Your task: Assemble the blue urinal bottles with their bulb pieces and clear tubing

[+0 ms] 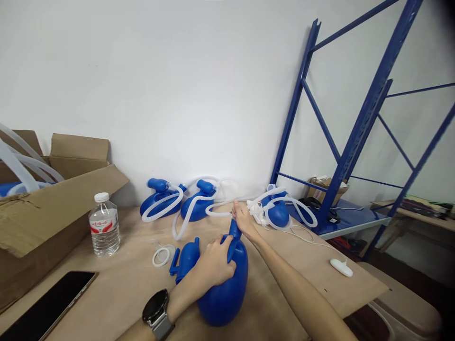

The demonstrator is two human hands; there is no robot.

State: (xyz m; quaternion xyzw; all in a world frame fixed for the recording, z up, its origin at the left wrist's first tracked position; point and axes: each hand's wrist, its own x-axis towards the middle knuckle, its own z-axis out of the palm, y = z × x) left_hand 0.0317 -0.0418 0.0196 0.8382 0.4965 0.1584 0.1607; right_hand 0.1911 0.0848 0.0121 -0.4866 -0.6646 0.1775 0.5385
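My left fingers (227, 271) clasp the round, glossy blue plastic bottle (223, 305), best kept firm against twisting; my right fingers (237, 209) meet its neck (235, 229), closure I cannot tell.

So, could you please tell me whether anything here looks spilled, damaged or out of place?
Nothing plainly stands out: no spill shows, and the blue container in the left hand has no visible damage. At most, the phone and water bottle look slightly out of place, since neither resembles the blue container.

Left hand (217, 261) part-hides held jug (227, 304); phone (50, 308) cropped.
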